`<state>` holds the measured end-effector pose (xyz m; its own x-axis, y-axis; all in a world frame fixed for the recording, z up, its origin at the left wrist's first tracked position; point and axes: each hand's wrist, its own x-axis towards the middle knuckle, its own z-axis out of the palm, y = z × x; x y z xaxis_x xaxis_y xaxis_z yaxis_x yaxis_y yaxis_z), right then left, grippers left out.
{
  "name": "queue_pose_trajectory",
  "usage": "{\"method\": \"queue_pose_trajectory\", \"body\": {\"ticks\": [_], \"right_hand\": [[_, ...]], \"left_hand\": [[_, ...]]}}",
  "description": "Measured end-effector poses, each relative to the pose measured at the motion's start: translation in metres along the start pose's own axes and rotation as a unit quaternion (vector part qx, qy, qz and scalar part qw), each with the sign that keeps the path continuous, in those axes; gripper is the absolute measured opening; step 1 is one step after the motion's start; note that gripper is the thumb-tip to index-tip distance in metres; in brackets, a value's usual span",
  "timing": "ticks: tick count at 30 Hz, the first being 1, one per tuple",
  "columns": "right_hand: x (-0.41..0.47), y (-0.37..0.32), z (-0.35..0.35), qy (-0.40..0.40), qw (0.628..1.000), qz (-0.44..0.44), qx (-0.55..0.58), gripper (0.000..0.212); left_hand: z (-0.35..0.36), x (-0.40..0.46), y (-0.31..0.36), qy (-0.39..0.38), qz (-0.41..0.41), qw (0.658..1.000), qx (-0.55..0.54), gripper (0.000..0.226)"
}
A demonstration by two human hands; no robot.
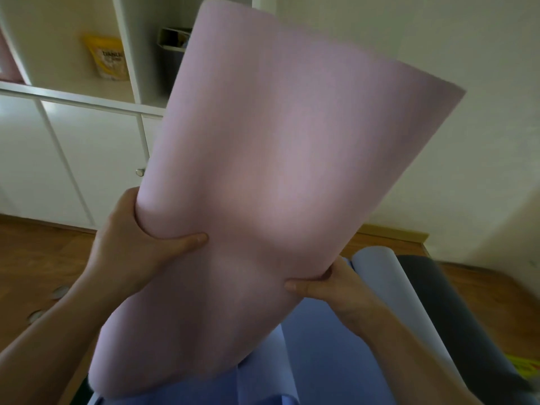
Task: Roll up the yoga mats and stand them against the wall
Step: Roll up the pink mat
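The left hand (128, 247) and right hand (327, 285) each grip an opposite edge of the soft pink foam yoga mat (280, 159), thumbs pressed into its face, holding it raised and bowed above a pale blue mat (321, 346) and a dark grey mat (455, 311) on the floor. Rolling seems not yet begun; next it likely needs laying flat or curling from one end.

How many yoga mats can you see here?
3: a soft pink foam mat gripped in both hands, a blue mat spread beneath it, and a dark grey mat at right. Others may be hidden.
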<state>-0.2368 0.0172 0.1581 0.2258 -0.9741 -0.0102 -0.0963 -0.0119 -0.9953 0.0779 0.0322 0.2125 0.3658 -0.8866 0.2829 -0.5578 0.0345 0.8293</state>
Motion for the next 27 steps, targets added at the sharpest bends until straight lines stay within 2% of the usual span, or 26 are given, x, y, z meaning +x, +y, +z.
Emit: {"method": "queue_pose_trajectory", "body": {"ticks": [4, 7, 8, 10, 11, 12, 14, 15, 16, 17, 19, 20, 21, 22, 23, 25, 26, 27], "right_hand": [[0.004, -0.01, 0.0, 0.149, 0.988, -0.007, -0.028, 0.061], [0.009, -0.013, 0.004, 0.237, 0.97, 0.032, -0.054, 0.034], [0.012, -0.011, 0.006, 0.267, 0.96, 0.057, -0.064, 0.031], [0.015, -0.009, 0.004, 0.291, 0.948, 0.125, -0.029, 0.042], [0.015, -0.006, 0.004, 0.265, 0.952, 0.149, 0.015, 0.039], [0.012, -0.004, 0.005, 0.202, 0.965, 0.158, 0.05, 0.031], [0.002, 0.005, 0.017, 0.022, 0.986, 0.159, 0.036, 0.024], [-0.006, 0.009, 0.029, -0.076, 0.98, 0.186, -0.008, 0.023], [-0.014, 0.014, 0.041, -0.172, 0.955, 0.223, -0.094, 0.027], [-0.018, 0.021, 0.049, -0.249, 0.913, 0.242, -0.214, 0.037], [-0.028, 0.025, 0.056, -0.354, 0.798, 0.19, -0.449, 0.061], [-0.033, 0.021, 0.056, -0.383, 0.766, 0.156, -0.492, 0.058], [-0.038, 0.016, 0.055, -0.399, 0.771, 0.122, -0.482, 0.051], [-0.04, 0.011, 0.051, -0.406, 0.801, 0.104, -0.427, 0.045], [-0.041, 0.003, 0.05, -0.389, 0.851, 0.111, -0.335, 0.038], [-0.038, -0.007, 0.045, -0.245, 0.951, 0.073, -0.173, 0.024], [-0.036, -0.011, 0.04, -0.15, 0.978, 0.014, -0.141, 0.021], [-0.034, -0.013, 0.033, -0.068, 0.984, -0.047, -0.158, 0.022]], "left_hand": [[-0.011, -0.005, 0.019, 0.038, 0.03, 0.999, 0.027, 0.108], [-0.018, -0.013, 0.039, 0.043, 0.081, 0.996, 0.008, 0.109], [-0.017, -0.017, 0.046, 0.033, 0.106, 0.994, 0.001, 0.106], [-0.007, -0.027, 0.056, 0.013, 0.177, 0.984, -0.009, 0.098], [0.001, -0.033, 0.059, 0.005, 0.233, 0.972, 0.004, 0.093], [0.011, -0.041, 0.06, 0.001, 0.299, 0.953, 0.039, 0.084], [0.037, -0.057, 0.052, -0.02, 0.41, 0.904, 0.119, 0.078], [0.05, -0.062, 0.041, -0.048, 0.434, 0.886, 0.155, 0.08], [0.061, -0.066, 0.029, -0.082, 0.437, 0.876, 0.187, 0.084], [0.071, -0.066, 0.014, -0.111, 0.426, 0.872, 0.214, 0.088], [0.082, -0.06, -0.014, -0.14, 0.395, 0.869, 0.262, 0.093], [0.085, -0.056, -0.025, -0.154, 0.374, 0.871, 0.278, 0.091], [0.087, -0.052, -0.035, -0.167, 0.354, 0.873, 0.291, 0.089], [0.089, -0.05, -0.043, -0.178, 0.338, 0.873, 0.304, 0.087], [0.09, -0.049, -0.049, -0.191, 0.328, 0.869, 0.318, 0.086], [0.092, -0.051, -0.056, -0.218, 0.325, 0.853, 0.345, 0.084], [0.092, -0.054, -0.058, -0.226, 0.326, 0.848, 0.352, 0.083], [0.092, -0.057, -0.057, -0.232, 0.328, 0.843, 0.357, 0.083]]}}
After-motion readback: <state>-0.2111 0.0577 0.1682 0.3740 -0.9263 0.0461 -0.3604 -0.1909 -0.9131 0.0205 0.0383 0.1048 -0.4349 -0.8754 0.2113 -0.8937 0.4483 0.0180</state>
